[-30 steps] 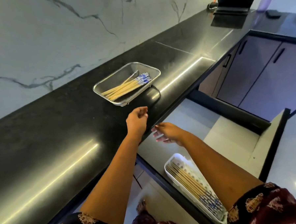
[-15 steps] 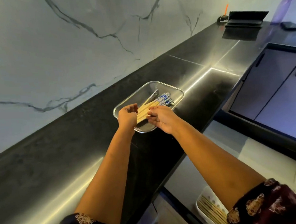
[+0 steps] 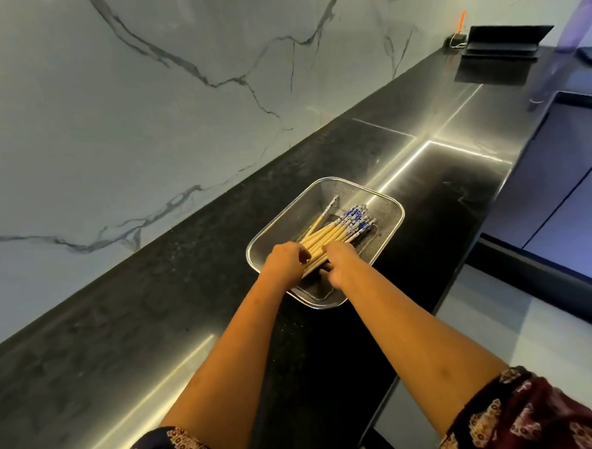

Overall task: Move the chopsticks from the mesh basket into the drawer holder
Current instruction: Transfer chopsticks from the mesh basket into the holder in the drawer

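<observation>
A steel mesh basket (image 3: 382, 204) sits on the black counter (image 3: 122, 336). Inside lies a bundle of bamboo chopsticks (image 3: 336, 232) with blue-and-white patterned tops pointing away from me. Both hands are inside the basket at the plain near ends of the bundle. My left hand (image 3: 284, 264) curls over the sticks from the left, fingers bent around them. My right hand (image 3: 339, 263) grips them from the right, its thumb underneath. The chopstick tips are hidden under my hands. The drawer and its holder are out of view.
A marble-patterned wall (image 3: 144, 112) backs the counter. At the far right end stand a dark folded stand (image 3: 504, 41) and a purple bottle (image 3: 575, 14). Dark cabinet fronts (image 3: 567, 193) run along the right, with pale floor (image 3: 498, 316) below.
Both hands went from the counter edge above the drawer into the basket and closed on the chopsticks' near ends. My view tilted up, so the drawer holder dropped out of sight.
</observation>
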Motion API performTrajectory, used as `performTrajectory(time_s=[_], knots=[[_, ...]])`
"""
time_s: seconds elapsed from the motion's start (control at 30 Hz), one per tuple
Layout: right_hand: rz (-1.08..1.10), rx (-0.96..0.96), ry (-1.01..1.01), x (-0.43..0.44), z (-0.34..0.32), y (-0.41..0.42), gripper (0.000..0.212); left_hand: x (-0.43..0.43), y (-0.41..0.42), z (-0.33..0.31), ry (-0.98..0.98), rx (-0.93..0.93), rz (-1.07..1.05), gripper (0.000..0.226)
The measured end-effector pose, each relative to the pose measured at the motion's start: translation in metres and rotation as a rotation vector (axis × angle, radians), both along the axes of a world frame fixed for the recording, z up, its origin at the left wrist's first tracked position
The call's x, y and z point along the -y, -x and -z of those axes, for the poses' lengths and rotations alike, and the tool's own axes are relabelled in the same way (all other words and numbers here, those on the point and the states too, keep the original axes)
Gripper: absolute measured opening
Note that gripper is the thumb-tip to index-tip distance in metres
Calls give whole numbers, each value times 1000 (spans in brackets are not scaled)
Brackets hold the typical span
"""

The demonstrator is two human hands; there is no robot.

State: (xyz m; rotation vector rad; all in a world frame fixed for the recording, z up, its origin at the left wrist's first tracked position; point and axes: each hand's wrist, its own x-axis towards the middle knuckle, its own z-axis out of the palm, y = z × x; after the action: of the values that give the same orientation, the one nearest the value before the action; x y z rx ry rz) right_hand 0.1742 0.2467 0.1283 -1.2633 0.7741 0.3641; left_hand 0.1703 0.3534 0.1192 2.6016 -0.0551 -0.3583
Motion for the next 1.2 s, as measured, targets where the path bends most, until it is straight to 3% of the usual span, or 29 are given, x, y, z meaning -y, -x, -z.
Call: performTrajectory(time_s=[0.5, 0.83, 0.97, 1.2], knots=[[-80, 9, 62, -5, 14, -13, 31, -3, -14, 10, 28, 24, -8, 31], [75, 20, 57, -3, 23, -13, 15, -1, -15, 12, 64, 34, -59, 24], [113, 54, 29, -3, 20, -12, 30, -2, -17, 11, 127, 66, -91, 23], [131, 93, 10, -6, 15, -8, 26, 0, -18, 7, 203, 65, -145, 23]])
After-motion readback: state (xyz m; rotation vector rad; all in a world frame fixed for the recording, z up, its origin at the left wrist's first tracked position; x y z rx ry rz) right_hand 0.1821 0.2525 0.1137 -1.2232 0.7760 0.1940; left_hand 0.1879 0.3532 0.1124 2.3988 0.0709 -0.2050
